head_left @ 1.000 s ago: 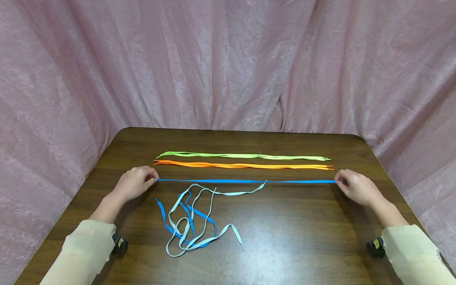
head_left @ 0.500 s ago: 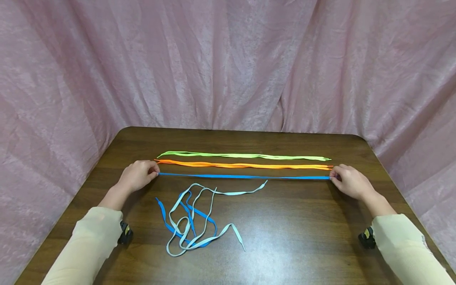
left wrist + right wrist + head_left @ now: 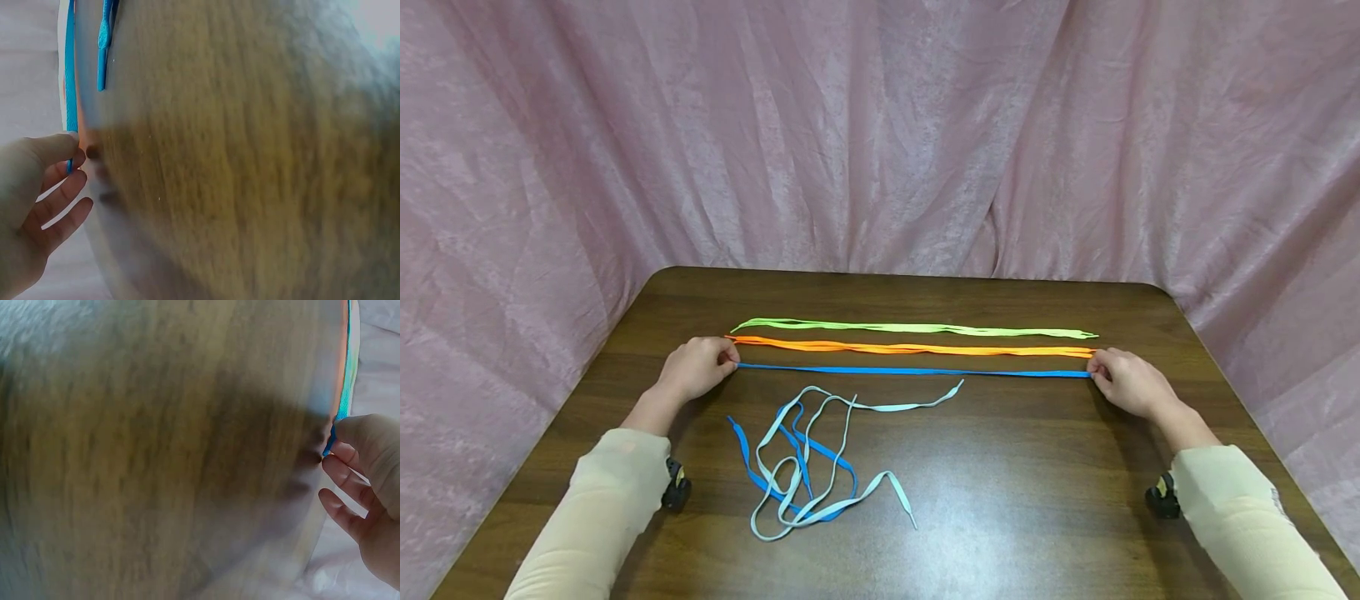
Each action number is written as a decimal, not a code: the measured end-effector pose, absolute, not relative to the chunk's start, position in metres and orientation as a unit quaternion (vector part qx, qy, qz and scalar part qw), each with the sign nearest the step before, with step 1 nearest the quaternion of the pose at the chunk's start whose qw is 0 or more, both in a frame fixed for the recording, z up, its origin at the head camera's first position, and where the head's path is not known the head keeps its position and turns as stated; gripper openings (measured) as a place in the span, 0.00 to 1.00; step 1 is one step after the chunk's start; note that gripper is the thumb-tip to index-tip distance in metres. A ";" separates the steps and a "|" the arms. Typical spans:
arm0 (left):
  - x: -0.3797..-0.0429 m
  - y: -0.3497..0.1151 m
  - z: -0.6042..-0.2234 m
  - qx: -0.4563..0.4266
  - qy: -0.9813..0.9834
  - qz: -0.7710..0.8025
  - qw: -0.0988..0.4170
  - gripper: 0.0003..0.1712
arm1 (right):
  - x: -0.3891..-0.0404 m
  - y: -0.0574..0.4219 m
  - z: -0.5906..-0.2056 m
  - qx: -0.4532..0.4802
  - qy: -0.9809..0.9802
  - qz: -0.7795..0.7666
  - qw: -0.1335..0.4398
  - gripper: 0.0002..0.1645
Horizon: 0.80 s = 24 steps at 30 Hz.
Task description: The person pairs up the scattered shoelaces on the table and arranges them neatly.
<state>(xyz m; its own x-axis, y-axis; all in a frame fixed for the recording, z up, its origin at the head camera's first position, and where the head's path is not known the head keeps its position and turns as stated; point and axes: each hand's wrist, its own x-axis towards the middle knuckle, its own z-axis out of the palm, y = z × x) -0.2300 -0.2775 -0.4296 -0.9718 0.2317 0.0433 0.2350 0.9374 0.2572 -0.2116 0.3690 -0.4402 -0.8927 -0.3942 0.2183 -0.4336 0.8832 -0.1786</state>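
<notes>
1. Left hand (image 3: 695, 368) pinched one end of the blue shoelace (image 3: 910, 371), right hand (image 3: 1129, 383) the other.
2. It ran straight, roughly parallel to the table's (image 3: 1037, 467) far edge.
3. Orange laces (image 3: 925, 349) lay just beyond, lime laces (image 3: 910, 328) nearest that edge.

In the head view, fingers (image 3: 727, 357) hide both ends of the straight blue shoelace (image 3: 910, 372); the view's bottom edge crops the sleeves (image 3: 598, 508) and surface (image 3: 1000, 467).
</notes>
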 end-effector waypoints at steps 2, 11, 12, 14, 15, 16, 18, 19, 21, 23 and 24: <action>-0.230 -0.277 -0.431 -0.117 -0.984 -0.132 0.009 0.02 | -0.212 0.369 -0.441 0.220 -0.965 0.112 0.088 0.08; -0.228 -0.276 -0.434 -0.124 -0.982 -0.139 0.013 0.03 | -0.209 0.369 -0.441 0.220 -0.966 0.104 0.089 0.06; -0.228 -0.276 -0.435 -0.126 -0.982 -0.139 0.014 0.03 | -0.209 0.369 -0.441 0.219 -0.966 0.106 0.089 0.06; -0.228 -0.276 -0.435 -0.126 -0.982 -0.140 0.015 0.03 | -0.209 0.369 -0.441 0.217 -0.966 0.106 0.087 0.07; -0.228 -0.276 -0.435 -0.126 -0.982 -0.141 0.015 0.03 | -0.208 0.368 -0.441 0.216 -0.967 0.108 0.086 0.08; -0.228 -0.276 -0.436 -0.126 -0.982 -0.141 0.016 0.03 | -0.208 0.368 -0.441 0.216 -0.967 0.108 0.087 0.08; -0.228 -0.276 -0.436 -0.125 -0.982 -0.141 0.016 0.03 | -0.208 0.367 -0.442 0.216 -0.966 0.109 0.087 0.09; -0.228 -0.276 -0.436 -0.125 -0.982 -0.142 0.016 0.03 | -0.208 0.367 -0.441 0.215 -0.966 0.109 0.089 0.09; -0.227 -0.276 -0.436 -0.125 -0.982 -0.143 0.016 0.03 | -0.208 0.365 -0.442 0.213 -0.967 0.110 0.091 0.09; -0.227 -0.276 -0.436 -0.122 -0.982 -0.143 0.018 0.03 | -0.208 0.364 -0.442 0.211 -0.967 0.110 0.093 0.09; -0.227 -0.276 -0.436 -0.122 -0.982 -0.143 0.019 0.03 | -0.209 0.364 -0.443 0.209 -0.967 0.111 0.094 0.09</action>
<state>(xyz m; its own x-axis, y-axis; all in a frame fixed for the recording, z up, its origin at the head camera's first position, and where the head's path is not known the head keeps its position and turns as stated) -0.2268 -0.2760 -0.4357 -0.9697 0.2336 0.0713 0.2443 0.9294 0.2765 -0.2086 0.3637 -0.4425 -0.8946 -0.3842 0.2282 -0.4258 0.8878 -0.1748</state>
